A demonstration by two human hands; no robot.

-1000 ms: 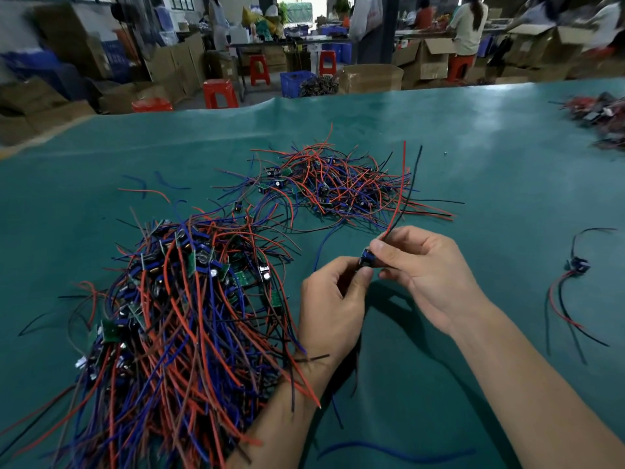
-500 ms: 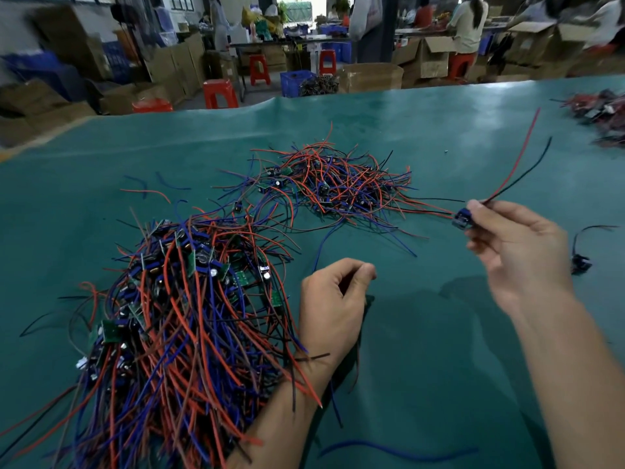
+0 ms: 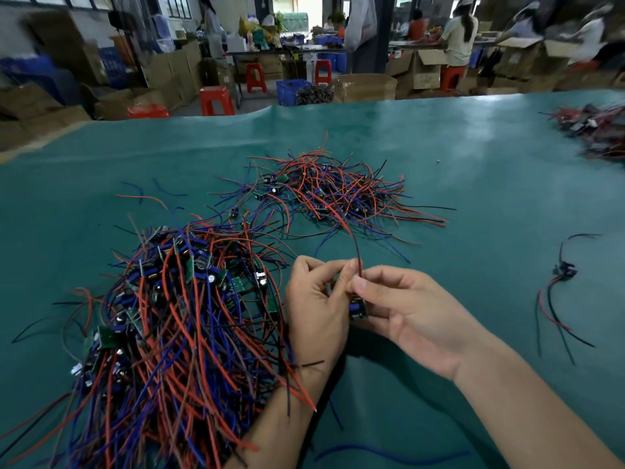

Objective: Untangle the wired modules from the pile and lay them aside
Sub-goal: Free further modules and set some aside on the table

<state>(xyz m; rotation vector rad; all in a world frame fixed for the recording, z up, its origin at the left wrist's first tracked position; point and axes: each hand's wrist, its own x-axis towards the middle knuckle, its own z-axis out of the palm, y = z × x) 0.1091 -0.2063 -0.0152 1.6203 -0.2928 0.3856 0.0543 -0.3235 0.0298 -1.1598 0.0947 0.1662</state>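
Module [image 3: 357, 308] pinched btwn both hands, big wire pile [image 3: 176, 319] just left.

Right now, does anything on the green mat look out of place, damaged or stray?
A few loose wires lie without modules: a red wire offcut left of the far pile, and a blue wire at the near edge. Otherwise nothing stands out; both hands hold one module.
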